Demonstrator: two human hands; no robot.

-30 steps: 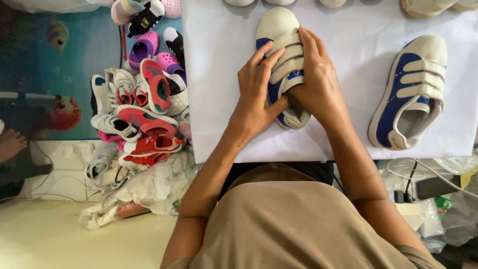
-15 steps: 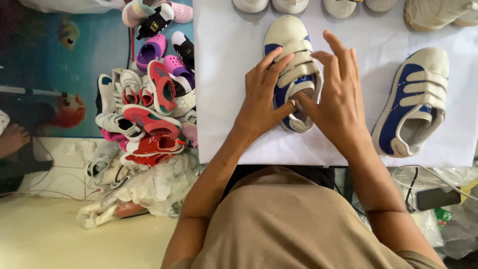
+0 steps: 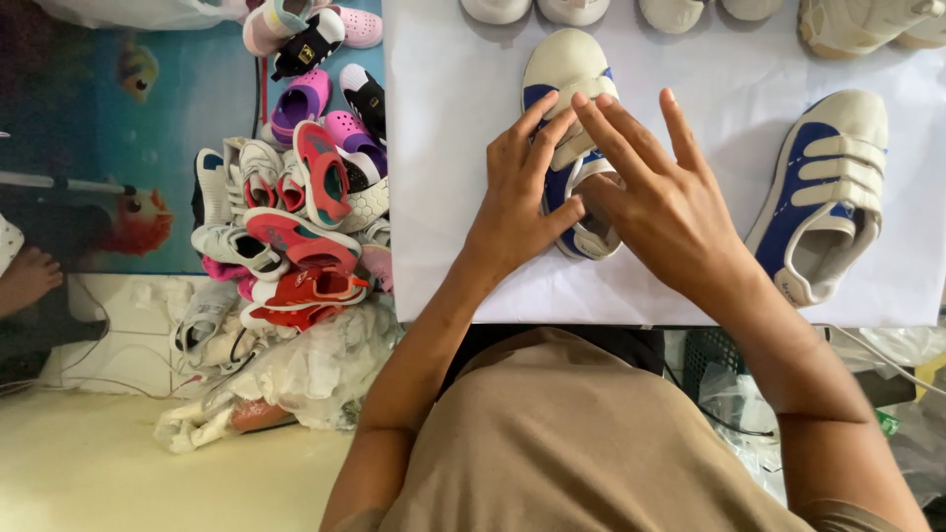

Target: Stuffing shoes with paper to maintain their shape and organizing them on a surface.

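A white and blue strap shoe [image 3: 567,64] lies toe-away on a white sheet [image 3: 443,148]. My left hand [image 3: 517,202] lies over its left side, fingers on the straps and thumb against the shoe's side. My right hand [image 3: 665,202] hovers over the shoe's right side with its fingers spread; only the thumb touches near the heel opening. The matching shoe [image 3: 823,192] lies apart to the right on the same sheet.
A pile of small colourful shoes [image 3: 296,207] sits left of the sheet, above a crumpled plastic bag [image 3: 305,369]. More pale shoes [image 3: 576,10] line the sheet's far edge. Another person's foot [image 3: 25,281] shows at the far left.
My right hand has come off the shoe, shifted right and spread its fingers. The left hand stays on the shoe.
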